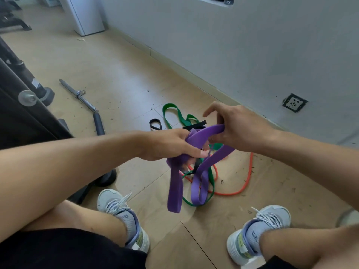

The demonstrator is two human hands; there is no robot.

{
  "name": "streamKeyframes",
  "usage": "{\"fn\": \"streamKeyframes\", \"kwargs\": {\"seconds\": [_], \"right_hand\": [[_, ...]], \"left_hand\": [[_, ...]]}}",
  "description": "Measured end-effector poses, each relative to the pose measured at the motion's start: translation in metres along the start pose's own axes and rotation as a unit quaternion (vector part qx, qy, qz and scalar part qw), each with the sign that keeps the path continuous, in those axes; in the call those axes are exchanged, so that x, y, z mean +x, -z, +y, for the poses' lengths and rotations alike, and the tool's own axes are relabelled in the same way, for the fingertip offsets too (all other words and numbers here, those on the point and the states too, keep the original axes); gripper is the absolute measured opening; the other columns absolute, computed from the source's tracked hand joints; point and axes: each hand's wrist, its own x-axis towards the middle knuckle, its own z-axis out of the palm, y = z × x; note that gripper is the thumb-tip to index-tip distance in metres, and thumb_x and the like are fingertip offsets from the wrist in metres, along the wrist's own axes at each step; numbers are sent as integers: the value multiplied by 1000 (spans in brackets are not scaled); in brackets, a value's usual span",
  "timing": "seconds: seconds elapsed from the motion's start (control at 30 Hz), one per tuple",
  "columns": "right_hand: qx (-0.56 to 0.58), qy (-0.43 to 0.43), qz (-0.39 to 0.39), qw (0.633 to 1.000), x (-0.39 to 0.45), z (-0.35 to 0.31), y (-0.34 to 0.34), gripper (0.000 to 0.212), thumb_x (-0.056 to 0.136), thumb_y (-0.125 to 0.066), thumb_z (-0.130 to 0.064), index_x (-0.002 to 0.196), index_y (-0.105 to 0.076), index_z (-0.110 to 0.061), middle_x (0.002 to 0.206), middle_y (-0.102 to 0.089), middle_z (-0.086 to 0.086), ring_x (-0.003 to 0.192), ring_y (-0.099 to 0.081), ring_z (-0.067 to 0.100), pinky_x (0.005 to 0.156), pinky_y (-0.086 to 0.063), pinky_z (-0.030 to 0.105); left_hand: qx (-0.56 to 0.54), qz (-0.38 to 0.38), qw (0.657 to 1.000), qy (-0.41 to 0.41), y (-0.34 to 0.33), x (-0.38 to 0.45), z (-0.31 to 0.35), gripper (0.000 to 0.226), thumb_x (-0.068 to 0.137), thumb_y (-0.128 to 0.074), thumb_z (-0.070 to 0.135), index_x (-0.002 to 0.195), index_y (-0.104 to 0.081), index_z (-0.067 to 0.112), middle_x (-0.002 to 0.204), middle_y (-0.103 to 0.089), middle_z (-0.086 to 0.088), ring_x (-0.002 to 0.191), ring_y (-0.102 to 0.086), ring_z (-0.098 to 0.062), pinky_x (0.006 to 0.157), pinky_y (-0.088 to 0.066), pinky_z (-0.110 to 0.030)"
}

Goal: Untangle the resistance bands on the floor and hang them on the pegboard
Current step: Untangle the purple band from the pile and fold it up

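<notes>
A wide purple band (202, 171) is lifted off the wooden floor, and its loops hang down between my feet. My left hand (171, 144) grips a bunch of it at the lower left. My right hand (237, 127) pinches its upper end, index finger stretched out. Under the purple band, a green band (174, 113), a thin orange band (246, 183) and a black band (155, 124) lie tangled on the floor. The pegboard is out of view.
A metal bar with a black grip (85, 102) lies on the floor to the left. Dark gym equipment (23, 105) stands at the left edge. A grey wall with a socket (294, 102) runs along the right. My two shoes (124, 216) flank the tangle.
</notes>
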Motion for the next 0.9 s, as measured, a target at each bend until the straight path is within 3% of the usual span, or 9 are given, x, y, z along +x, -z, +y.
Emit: {"fn": "streamKeyframes", "kwargs": {"seconds": [0.07, 0.17, 0.27, 0.37, 0.47, 0.57, 0.67, 0.8, 0.9], "right_hand": [[-5, -2, -40, 999, 0, -1, 2, 65, 77, -84, -50, 136, -59, -40, 85, -56, -16, 82, -55, 13, 70, -41, 32], [10, -1, -97, 995, 1, 1, -1, 67, 71, -86, -58, 131, -64, -41, 100, -59, -15, 97, -60, 16, 81, -52, 38], [38, 15, -123, 992, 0, 2, -7, 98, 63, -84, -69, 149, -43, -44, 114, -52, -13, 101, -54, 11, 87, -49, 34], [3, 44, -121, 992, -3, -2, -16, 75, 63, -81, -74, 125, -58, -39, 112, -48, -12, 95, -53, 13, 75, -45, 32], [-25, 62, -62, 996, -2, -6, -22, 63, 60, -72, -82, 90, -50, -30, 94, -48, -11, 88, -49, 15, 66, -36, 31], [-45, 50, 2, 998, 1, -10, -24, 56, 72, -70, -77, 79, -49, -26, 72, -49, -11, 75, -52, 18, 62, -31, 32], [12, -8, 28, 999, 5, -13, -25, 41, 81, -73, -67, 85, -61, -29, 65, -57, -9, 61, -55, 14, 57, -36, 32], [104, -92, -47, 989, 12, -16, -27, 39, 80, -81, -57, 67, -63, -24, 65, -63, -5, 59, -57, 16, 55, -42, 30], [236, -106, -131, 957, 9, -11, -38, 6, 89, -79, -26, 90, -73, -29, 89, -75, -6, 87, -72, 17, 82, -59, 35]], "left_hand": [[23, 10, 1000, 13, 0, 2, -2, 20, 102, -59, 17, 84, -59, 8, 68, -69, -5, 63, -61, -20, 72, -57, -33], [129, 25, 991, 27, 5, 3, -1, 20, 102, -58, 16, 83, -57, 13, 63, -71, 3, 56, -63, -15, 62, -54, -28], [286, 43, 957, 34, 14, 2, 0, 19, 100, -61, 24, 82, -55, 22, 58, -63, 8, 53, -60, -10, 59, -50, -29], [384, 48, 921, 41, 17, 0, 2, 11, 98, -59, 36, 93, -57, 27, 77, -65, 2, 68, -64, -17, 67, -53, -36], [440, 103, 891, 49, 20, -1, 5, 13, 100, -54, 34, 93, -59, 25, 74, -62, 2, 66, -61, -18, 65, -51, -37], [412, 181, 892, 37, 23, -2, 12, 17, 100, -49, 24, 91, -63, 21, 74, -62, -1, 69, -60, -22, 65, -50, -40], [386, 246, 889, 25, 21, -2, 20, 19, 103, -44, 20, 94, -60, 17, 80, -59, -2, 69, -53, -20, 55, -40, -31], [293, 305, 906, 21, 17, -2, 28, 21, 98, -40, 10, 89, -56, 21, 90, -60, -6, 83, -60, -29, 75, -58, -47], [230, 353, 907, 1, 19, -3, 29, 21, 95, -44, 8, 87, -59, 19, 86, -60, -6, 88, -63, -33, 81, -59, -53]]}}
